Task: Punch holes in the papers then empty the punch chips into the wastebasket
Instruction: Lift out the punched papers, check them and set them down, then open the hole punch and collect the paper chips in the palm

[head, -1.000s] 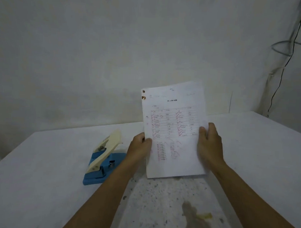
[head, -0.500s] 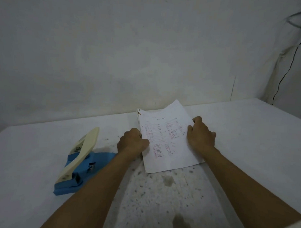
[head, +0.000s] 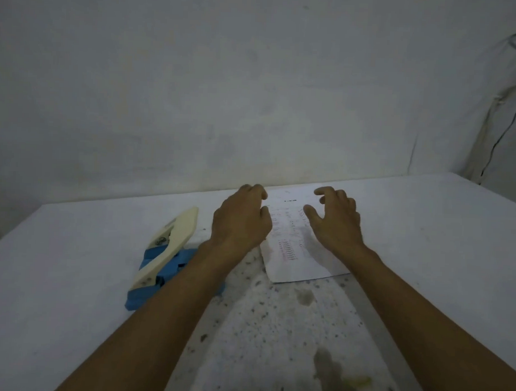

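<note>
Head view: the papers (head: 296, 249) are lying flat at frame centre, both hands hovering over them, fingers spread, seemingly gripping nothing. The hole punch (head: 164, 256) is lying lower left, nearer the left hand (head: 241, 221) than the right hand (head: 335, 221).

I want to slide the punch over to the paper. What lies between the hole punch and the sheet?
In the head view, the left hand and forearm lie between the hole punch and the paper; beneath them only speckled table.
</note>
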